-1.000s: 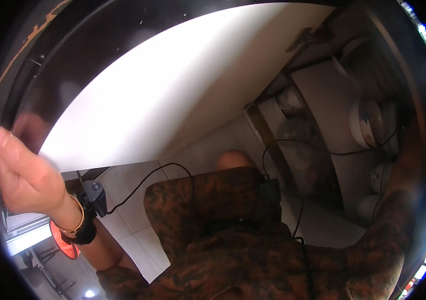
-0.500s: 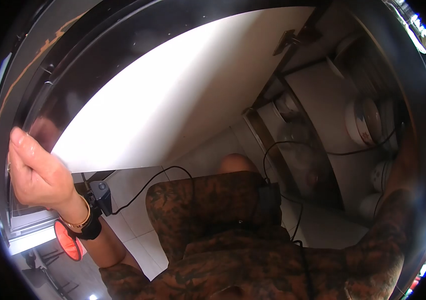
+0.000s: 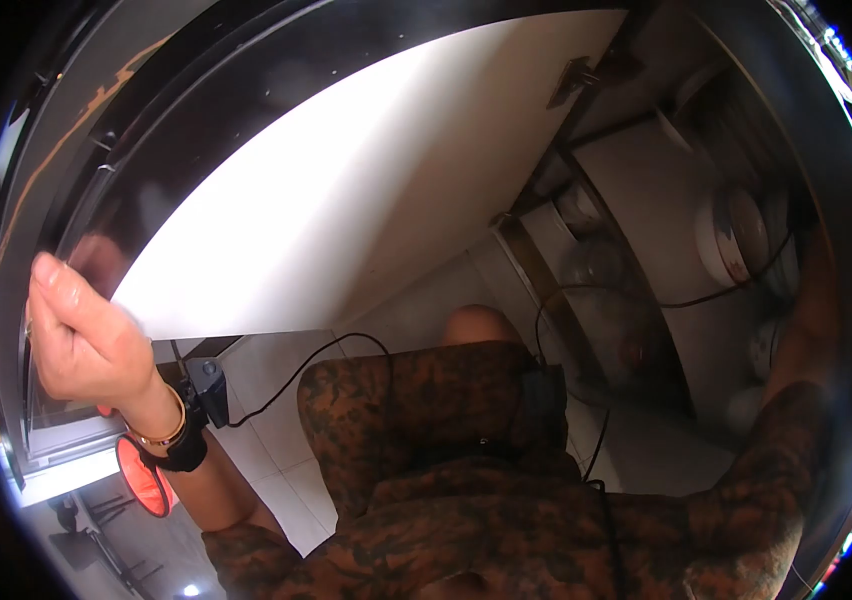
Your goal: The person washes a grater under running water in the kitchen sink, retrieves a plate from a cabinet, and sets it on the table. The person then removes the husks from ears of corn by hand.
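Observation:
My left hand (image 3: 91, 340) is at the far left, wet-looking, with its fingers curled together and thumb pointing up. It is beside the lower corner of an open cabinet door (image 3: 346, 190), whose inner face is white; what the fingers hold, if anything, is hidden. My right forearm (image 3: 808, 315) reaches into the dark cabinet at the right. The hand at its end is lost in shadow near a white patterned bowl (image 3: 731, 240) that lies tilted in view, with other dishes behind it.
A hinge (image 3: 574, 82) joins door and cabinet. Dim glassware (image 3: 591, 265) stands on another shelf. A black cable (image 3: 686, 303) crosses toward the bowls. My knee (image 3: 476, 325) is near the cabinet opening. An orange round object (image 3: 146, 478) is below my left wrist, above floor tiles (image 3: 291, 500).
The view has shifted slightly, so my left hand and the door corner appear a little farther right. My left fingers stay curled, and my right arm remains in the cabinet.

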